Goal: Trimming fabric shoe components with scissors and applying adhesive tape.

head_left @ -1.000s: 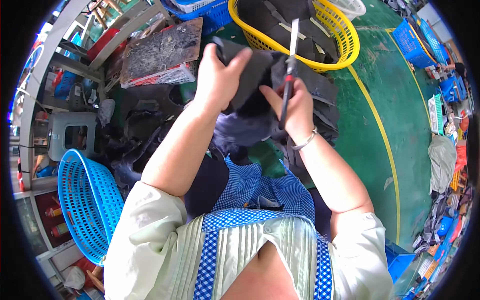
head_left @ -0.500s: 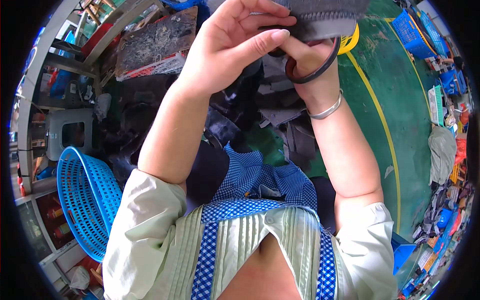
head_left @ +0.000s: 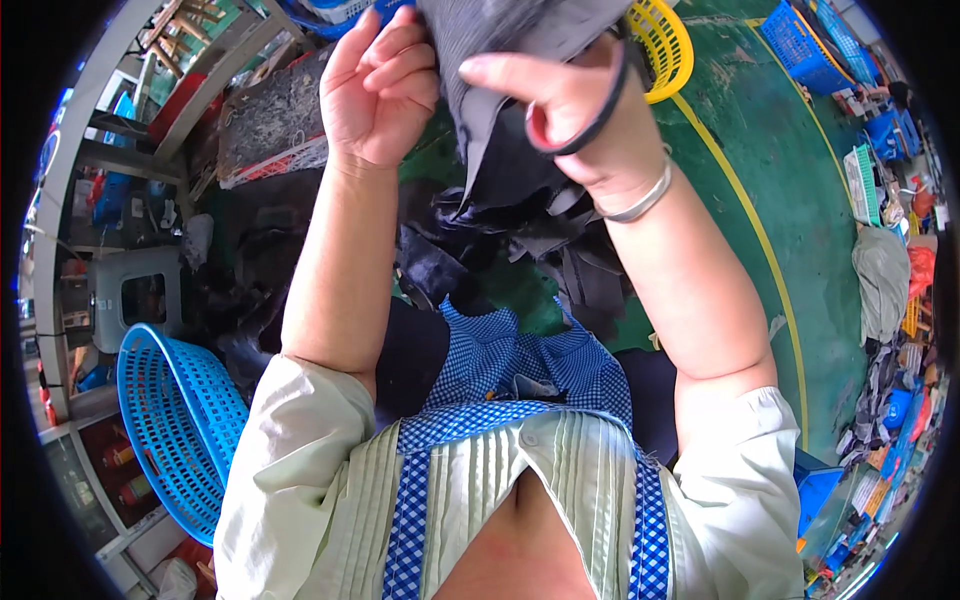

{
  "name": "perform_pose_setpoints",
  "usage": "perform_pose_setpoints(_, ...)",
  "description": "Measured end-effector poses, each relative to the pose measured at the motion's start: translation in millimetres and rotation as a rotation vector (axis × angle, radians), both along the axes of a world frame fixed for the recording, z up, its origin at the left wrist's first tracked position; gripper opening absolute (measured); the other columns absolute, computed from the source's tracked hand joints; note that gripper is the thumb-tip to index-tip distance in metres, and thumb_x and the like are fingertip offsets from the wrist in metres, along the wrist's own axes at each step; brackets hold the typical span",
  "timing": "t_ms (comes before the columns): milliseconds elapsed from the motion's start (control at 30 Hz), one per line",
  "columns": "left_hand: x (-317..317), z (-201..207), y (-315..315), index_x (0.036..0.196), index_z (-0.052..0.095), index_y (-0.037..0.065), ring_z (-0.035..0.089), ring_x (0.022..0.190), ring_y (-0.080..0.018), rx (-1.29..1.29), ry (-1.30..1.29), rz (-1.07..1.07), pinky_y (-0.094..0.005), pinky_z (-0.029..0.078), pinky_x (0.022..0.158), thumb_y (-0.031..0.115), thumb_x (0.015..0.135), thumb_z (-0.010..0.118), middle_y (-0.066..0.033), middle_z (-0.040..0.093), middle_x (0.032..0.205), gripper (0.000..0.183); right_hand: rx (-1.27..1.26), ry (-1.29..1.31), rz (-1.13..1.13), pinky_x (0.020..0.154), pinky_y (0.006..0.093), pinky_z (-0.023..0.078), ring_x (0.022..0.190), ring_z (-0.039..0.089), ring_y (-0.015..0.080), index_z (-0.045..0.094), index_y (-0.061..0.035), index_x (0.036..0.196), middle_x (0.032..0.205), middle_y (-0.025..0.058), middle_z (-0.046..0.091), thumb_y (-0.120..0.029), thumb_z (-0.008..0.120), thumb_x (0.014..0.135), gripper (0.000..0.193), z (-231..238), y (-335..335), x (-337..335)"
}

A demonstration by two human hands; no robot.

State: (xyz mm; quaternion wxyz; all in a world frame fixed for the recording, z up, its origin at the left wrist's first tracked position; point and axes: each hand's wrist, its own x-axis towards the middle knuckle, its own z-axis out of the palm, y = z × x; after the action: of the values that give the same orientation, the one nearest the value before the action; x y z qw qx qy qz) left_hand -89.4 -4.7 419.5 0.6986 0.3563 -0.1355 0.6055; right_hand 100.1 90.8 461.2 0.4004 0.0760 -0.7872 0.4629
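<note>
My right hand (head_left: pixel 590 110) grips a dark grey piece of fabric (head_left: pixel 500 35), its thumb lying across the near face. A pair of scissors (head_left: pixel 600 125) hangs in the same hand; only a black handle loop with a red inner side shows, and the blades are hidden. One pointed corner of the fabric droops toward the floor. Beside the fabric's left edge is my left hand (head_left: pixel 378 105), palm showing, fingers loosely bent and thumb apart, with nothing visible in it. Whether its fingertips touch the fabric I cannot tell.
Dark scraps (head_left: pixel 570 240) lie heaped on the green floor before my knees. A blue basket (head_left: pixel 185 430) stands at left near a grey stool (head_left: pixel 135 290). Beyond the fabric is a yellow basket (head_left: pixel 672 50). A worn board (head_left: pixel 275 115) rests at far left; blue crates (head_left: pixel 815 50) stand far right.
My left hand has moved left, away from my right hand. The fabric has swung down and left in my right hand, now showing a broad face and hanging corner.
</note>
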Motion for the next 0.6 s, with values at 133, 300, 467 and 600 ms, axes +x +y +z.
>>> perform_pose_setpoints(133, 19.6, -73.9, -36.0, 0.131, 0.044, 0.001, 0.047, 0.120, -0.0253, -0.246, 1.017, 0.901, -0.0383, 0.036, 0.101, 0.066, 0.064, 0.071, -0.0162, 0.051, 0.129, 0.097, -1.188, -0.163, -0.189, 0.084, 0.0342, 0.053, 0.096, 0.063, 0.0223, 0.061, -0.0032, 0.107, 0.101, 0.0103, 0.066, 0.003, 0.065, 0.076, 0.032, 87.7, -16.7, 4.6)
perform_pose_setpoints(300, 52.0, -79.6, -53.6, 0.109, 0.062, -0.001, 0.061, 0.091, -0.0154, -0.524, 1.712, 0.563, -0.0296, 0.047, 0.086, 0.017, 0.071, 0.081, -0.0068, 0.067, 0.100, 0.046, -1.112, 0.087, 0.279, 0.073, 0.0266, 0.051, 0.087, 0.064, 0.0176, 0.067, -0.0032, 0.086, 0.090, 0.0048, 0.067, 0.005, 0.065, 0.077, 0.012, -11.3, 172.2, 60.1)
perform_pose_setpoints(467, 39.2, -71.1, -39.1, 0.097, 0.065, 0.000, 0.065, 0.080, -0.0235, -0.540, 1.865, 0.905, -0.0322, 0.049, 0.076, 0.029, 0.072, 0.077, -0.0129, 0.067, 0.086, 0.039, -1.251, 0.161, -0.278, 0.082, 0.0419, 0.052, 0.088, 0.061, 0.0253, 0.060, -0.0068, 0.105, 0.097, 0.0092, 0.063, 0.009, 0.068, 0.071, 0.039, -166.1, 179.1, 104.7)
perform_pose_setpoints(600, 52.7, -108.0, -39.6, 0.102, 0.066, 0.005, 0.063, 0.087, -0.0350, -0.430, 2.164, 0.989, -0.0402, 0.050, 0.079, 0.029, 0.077, 0.069, -0.0178, 0.067, 0.093, 0.035, -1.651, -0.165, -0.775, 0.053, 0.0305, 0.047, 0.050, 0.049, 0.0152, 0.056, -0.0075, 0.070, 0.062, 0.0037, 0.053, -0.019, 0.072, 0.082, 0.023, -263.3, 125.7, 142.7)
